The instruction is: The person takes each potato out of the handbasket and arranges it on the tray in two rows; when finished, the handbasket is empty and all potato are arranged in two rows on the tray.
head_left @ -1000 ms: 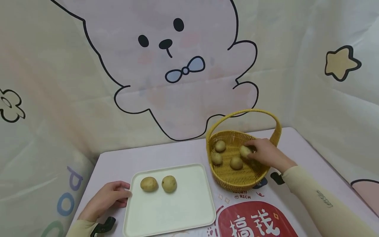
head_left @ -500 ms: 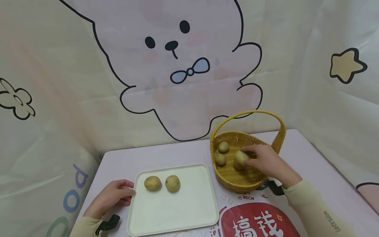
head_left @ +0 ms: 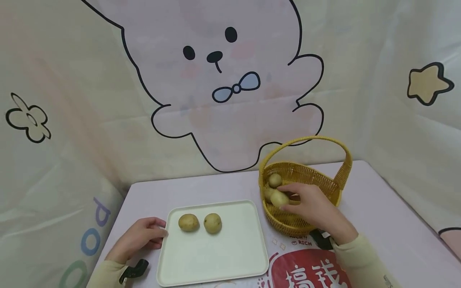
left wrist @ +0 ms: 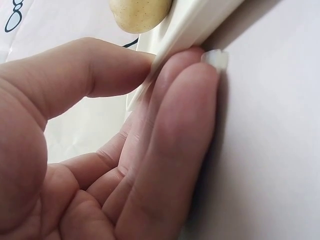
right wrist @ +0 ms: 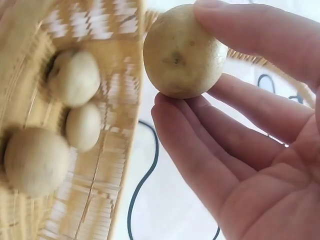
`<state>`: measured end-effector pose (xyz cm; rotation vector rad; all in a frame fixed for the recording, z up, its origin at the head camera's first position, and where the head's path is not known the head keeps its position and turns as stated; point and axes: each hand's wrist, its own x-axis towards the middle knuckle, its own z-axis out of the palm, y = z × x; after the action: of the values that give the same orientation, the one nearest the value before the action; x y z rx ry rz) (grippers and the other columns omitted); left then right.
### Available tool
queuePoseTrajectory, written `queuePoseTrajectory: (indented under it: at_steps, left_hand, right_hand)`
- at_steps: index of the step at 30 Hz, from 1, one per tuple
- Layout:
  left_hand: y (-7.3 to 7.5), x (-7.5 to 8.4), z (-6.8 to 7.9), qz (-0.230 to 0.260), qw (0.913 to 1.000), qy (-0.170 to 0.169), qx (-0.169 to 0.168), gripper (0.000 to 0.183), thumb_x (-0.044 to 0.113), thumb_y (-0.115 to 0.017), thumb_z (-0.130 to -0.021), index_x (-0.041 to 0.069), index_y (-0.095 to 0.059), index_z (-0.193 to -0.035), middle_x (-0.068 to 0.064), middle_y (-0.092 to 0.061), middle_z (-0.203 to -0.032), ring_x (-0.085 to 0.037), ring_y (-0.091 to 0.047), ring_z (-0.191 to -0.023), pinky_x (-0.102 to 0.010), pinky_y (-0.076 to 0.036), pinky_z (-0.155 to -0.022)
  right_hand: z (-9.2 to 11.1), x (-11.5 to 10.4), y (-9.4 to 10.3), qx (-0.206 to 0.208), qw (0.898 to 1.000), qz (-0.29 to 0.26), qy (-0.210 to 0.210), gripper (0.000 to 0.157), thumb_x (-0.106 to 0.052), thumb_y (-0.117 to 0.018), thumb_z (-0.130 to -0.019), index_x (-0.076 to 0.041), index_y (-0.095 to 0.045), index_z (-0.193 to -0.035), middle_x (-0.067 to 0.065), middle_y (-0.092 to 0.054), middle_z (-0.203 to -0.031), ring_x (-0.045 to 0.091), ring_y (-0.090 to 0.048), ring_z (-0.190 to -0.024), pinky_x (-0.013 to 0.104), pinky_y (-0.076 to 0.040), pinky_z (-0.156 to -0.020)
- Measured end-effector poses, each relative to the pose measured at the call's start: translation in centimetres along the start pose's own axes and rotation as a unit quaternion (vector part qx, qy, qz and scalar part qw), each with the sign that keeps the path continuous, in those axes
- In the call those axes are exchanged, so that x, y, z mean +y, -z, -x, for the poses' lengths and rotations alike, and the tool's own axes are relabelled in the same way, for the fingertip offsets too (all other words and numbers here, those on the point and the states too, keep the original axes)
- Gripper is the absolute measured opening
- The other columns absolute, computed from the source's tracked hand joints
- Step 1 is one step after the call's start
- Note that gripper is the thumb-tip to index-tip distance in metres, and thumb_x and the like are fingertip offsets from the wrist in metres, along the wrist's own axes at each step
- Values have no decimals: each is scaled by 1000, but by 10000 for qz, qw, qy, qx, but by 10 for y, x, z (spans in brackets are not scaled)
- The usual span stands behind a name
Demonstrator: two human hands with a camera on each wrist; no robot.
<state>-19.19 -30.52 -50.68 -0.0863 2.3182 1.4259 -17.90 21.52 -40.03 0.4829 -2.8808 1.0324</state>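
My right hand (head_left: 315, 206) pinches a potato (right wrist: 185, 52) between thumb and fingertips, above the front of the yellow wicker basket (head_left: 284, 228). Three other potatoes lie inside the basket, blurred in the right wrist view, among them a round potato (right wrist: 37, 161); the hand and held potato cover part of them in the head view. With thumb and fingers, my left hand (head_left: 140, 236) pinches the left rim of the white tray (head_left: 216, 260). On that tray, near its far left, sit an oval potato (head_left: 188, 222) and a rounder potato (head_left: 213, 223) side by side.
The basket's tall arched handle (head_left: 306, 139) rises over its opening. A red printed patch (head_left: 306, 268) marks the tablecloth in front of the basket. Behind the table hangs a cloth backdrop (head_left: 230, 132) with a cartoon bear.
My right hand has lifted the potato from the basket's right part and carried it left and toward the tray. The left hand keeps its hold on the tray. The head view has shifted slightly.
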Motion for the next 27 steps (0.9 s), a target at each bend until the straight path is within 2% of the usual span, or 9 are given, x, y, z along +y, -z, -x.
queuePoseTrajectory:
  at_steps: [7,14,18,22,27]
  left_hand:
    - [-3,5,0,-99,9993,226,265,41,19,-78,-96,-5,-65,-126,-7,-73,-91,-19,-71,-77,-32,-65,-70]
    - [-1,6,0,-72,9996,174,204,40,18,-77,-96,-6,-66,-126,-7,-73,-91,-18,-71,-77,-32,-65,-70]
    - [-1,6,1,-40,9998,131,174,40,18,-77,-96,-6,-66,-126,-7,-73,-91,-18,-71,-77,-32,-65,-69]
    - [-1,5,1,-14,9998,114,144,39,18,-77,-97,-6,-66,-126,-7,-73,-90,-18,-71,-77,-31,-64,-69]
    - [-1,3,0,12,9999,107,123,39,18,-77,-97,-6,-66,-126,-6,-74,-90,-18,-71,-76,-31,-65,-69]
  right_hand:
    - [3,-20,-13,-50,9997,-114,218,48,-18,-90,-89,-8,-76,-133,8,-78,-128,21,-75,-111,45,-65,-92]
    - [1,-37,-37,-101,9982,-132,581,46,-12,-90,-87,-9,-76,-131,4,-78,-127,19,-75,-112,38,-64,-94]
    - [-8,-44,-57,-329,9973,-138,643,45,-9,-88,-89,-6,-75,-132,7,-77,-128,22,-74,-113,41,-64,-94]
    - [-17,-50,-74,-557,9958,-400,610,45,-4,-85,-91,0,-72,-134,12,-76,-131,27,-75,-115,46,-63,-96]
    - [-25,-54,-90,-599,9952,-518,578,44,1,-83,-90,3,-71,-132,17,-76,-130,31,-75,-115,49,-63,-98]
